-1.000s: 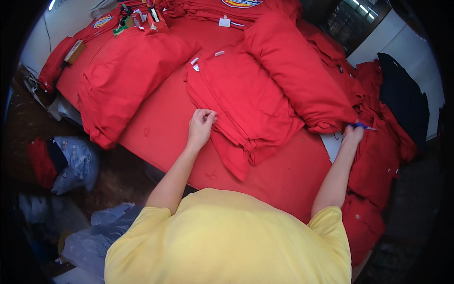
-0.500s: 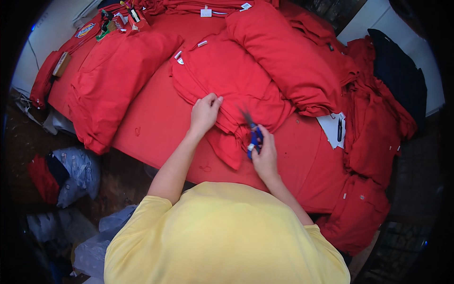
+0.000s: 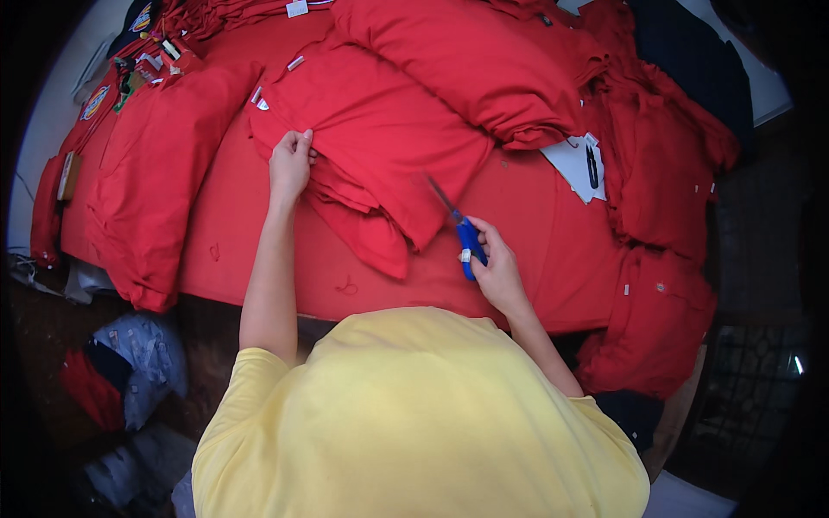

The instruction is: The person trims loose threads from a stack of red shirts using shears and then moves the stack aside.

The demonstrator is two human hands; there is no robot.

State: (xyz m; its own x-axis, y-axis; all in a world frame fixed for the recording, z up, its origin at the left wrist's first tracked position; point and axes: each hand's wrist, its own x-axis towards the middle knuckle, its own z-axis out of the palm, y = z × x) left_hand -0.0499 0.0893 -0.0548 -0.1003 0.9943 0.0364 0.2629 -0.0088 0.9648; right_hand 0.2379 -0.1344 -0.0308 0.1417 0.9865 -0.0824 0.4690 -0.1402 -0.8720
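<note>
A red garment [image 3: 380,129] with small white labels lies spread on the red-covered table [image 3: 250,259], over other folds of red cloth. My left hand [image 3: 291,164] pinches its left edge between thumb and fingers. Close to the table's front, my right hand [image 3: 498,268] is wrapped round the blue handles of a pair of scissors [image 3: 469,237]. Their dark blades point up and left, just above the garment's lower right edge, and look closed or nearly so.
Bulky red cloth bundles lie at the left [image 3: 164,181] and behind the garment [image 3: 466,60]. Further right are white paper [image 3: 570,168] with black thread snips [image 3: 591,164], heaped red garments [image 3: 656,164] and a dark cloth bundle [image 3: 691,69]. A plastic bag [image 3: 155,363] rests on the floor.
My left hand has moved left along the garment, which now lies flatter and wider. My right hand has drawn the scissors slightly away from the cloth. The whole view has shifted.
</note>
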